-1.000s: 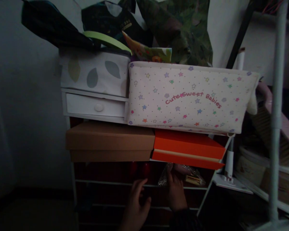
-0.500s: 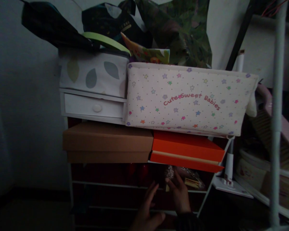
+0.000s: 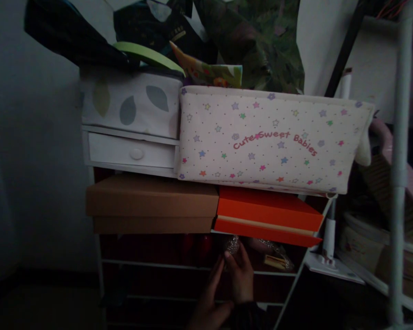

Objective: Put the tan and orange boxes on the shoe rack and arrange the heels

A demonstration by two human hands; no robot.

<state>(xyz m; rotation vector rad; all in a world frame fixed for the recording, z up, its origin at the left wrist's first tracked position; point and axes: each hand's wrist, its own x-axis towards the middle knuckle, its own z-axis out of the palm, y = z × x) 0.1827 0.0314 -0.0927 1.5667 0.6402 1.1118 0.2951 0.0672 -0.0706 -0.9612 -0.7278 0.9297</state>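
1. A glittering silver item (image 3: pixel 232 244) catches what little light there is, its surface coarse and sparkling like packed sequins; its top looks rounded, while its lower part is hidden behind the hand.
2. The item is in front of the upper open level of a dim shoe-rack-style shelf (image 3: pixel 144 262), right of centre, just below the orange box (image 3: pixel 266 210).
3. The right hand (image 3: pixel 241 275), its wrist in a dark sleeve (image 3: pixel 249 316), pinches the item between thumb and fingers.
4. The left hand (image 3: pixel 211 300) is just beside it, lower and to the left, with fingers extended close together and thumb spread away; whether its fingertips touch the item cannot be told.
5. To the right on the same level lies a second sparkling piece (image 3: pixel 285 256), silver along its edge, next to a tan block-like part (image 3: pixel 275 262).
6. Two glossy red objects (image 3: pixel 203 246) stand to the left on that level, their outlines mostly lost in shadow.
7. Above, a brown box (image 3: pixel 151 204) sits left of the orange one, beneath a white drawer (image 3: pixel 113 149) and a star-printed bin (image 3: pixel 268 146) lettered "Cute Sweet Babies."
8. At far right, a pale pole (image 3: pixel 398 183) rises in the near foreground.
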